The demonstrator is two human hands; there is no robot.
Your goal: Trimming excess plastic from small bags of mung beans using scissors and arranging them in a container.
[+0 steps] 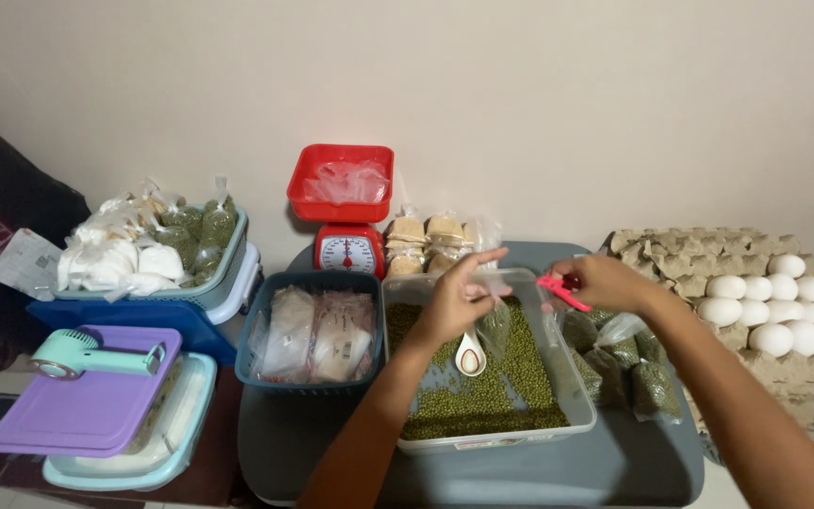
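My left hand [456,298] pinches the top of a small clear bag of green beans [495,327] that hangs over a clear tub [496,435] full of loose green beans. A white spoon [470,356] lies on the beans just below that hand. My right hand [598,282] holds a red strip or band [560,290] stretched towards the neck of the bag. Several filled bean bags [626,369] lie on the grey table right of the tub.
A dark basket of packets [311,337] stands left of the tub. Behind are a red kitchen scale [348,226] and brown bagged goods [426,240]. Egg trays with white eggs [784,302] sit at right. At left are bins of bags [157,247] and a purple lid with a handheld fan [96,356].
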